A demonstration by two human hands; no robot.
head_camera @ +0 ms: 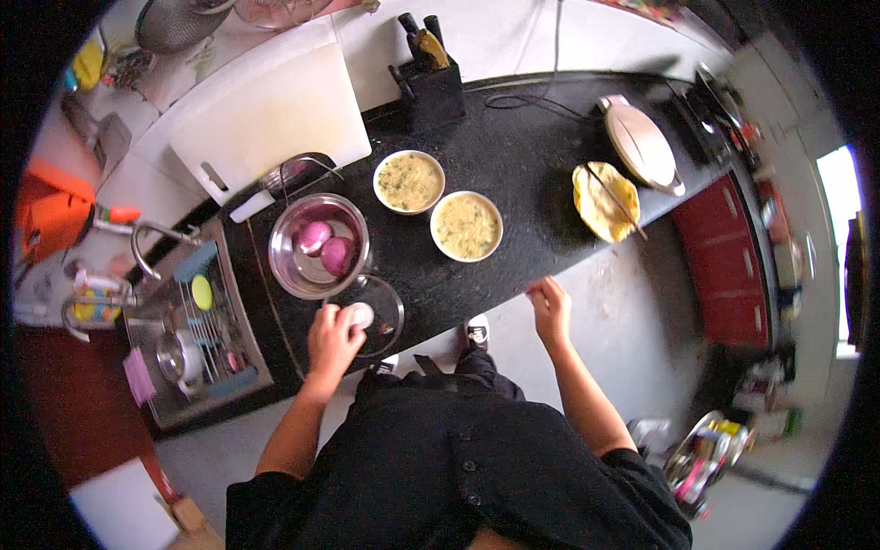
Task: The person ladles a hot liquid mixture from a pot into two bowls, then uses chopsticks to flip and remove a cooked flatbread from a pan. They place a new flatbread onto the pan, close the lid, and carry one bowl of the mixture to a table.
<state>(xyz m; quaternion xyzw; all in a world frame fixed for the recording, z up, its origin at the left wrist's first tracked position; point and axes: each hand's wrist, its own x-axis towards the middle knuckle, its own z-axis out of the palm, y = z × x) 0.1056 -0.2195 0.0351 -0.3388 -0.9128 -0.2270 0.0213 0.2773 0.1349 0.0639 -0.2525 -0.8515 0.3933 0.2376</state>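
Note:
My left hand [333, 344] has its fingers closed on the pale knob of a clear glass lid [393, 309], just below a metal bowl [277, 258]. Red onions [337, 256] lie inside that bowl. My right hand [552, 306] is in front of the counter's edge, its fingers partly curled; whether it holds anything is not clear. Between and beyond my hands, two white bowls of soup [467, 227] stand on the black counter [522, 158]. A flatbread [605, 203] with a chopstick across it sits farther right.
A sink [240, 313] with a dish rack is at the left. Behind the bowls are a white cutting board [289, 103] and a black knife block [436, 93]. An oval electric appliance [641, 143], pale and closed, stands at the back right, near the stove [694, 117].

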